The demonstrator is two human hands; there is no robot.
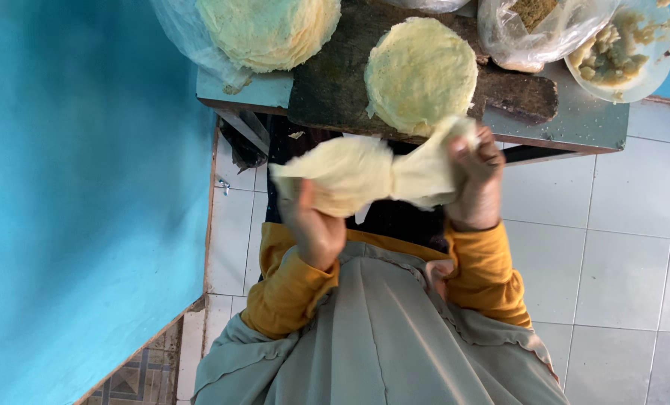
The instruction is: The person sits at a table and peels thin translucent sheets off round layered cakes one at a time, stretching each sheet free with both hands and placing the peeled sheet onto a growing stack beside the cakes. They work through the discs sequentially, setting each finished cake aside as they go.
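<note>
both hands hold one thin, pale yellow wrapper sheet (365, 174) up in the air, just near of the bench (567, 120). the left hand (316, 225) supports the wide, draped end with fingers curled under it; the right hand (479, 176) is closed around the other end, which is pinched and bunched into a narrow neck. judging by this, the step in hand looks like gathering or twisting the sheet shut, and it calls for an even pull so the thin sheet does not tear at the pinch.

on the bench a dark wooden board (335, 82) carries a flat round sheet (421, 71). at the far left, a stack of round sheets (271, 30) lies on clear plastic. far right, a white plate (650, 71) holds a lumpy pale filling (612, 49), with a plastic bag (530, 30) beside it holding something brownish.
</note>
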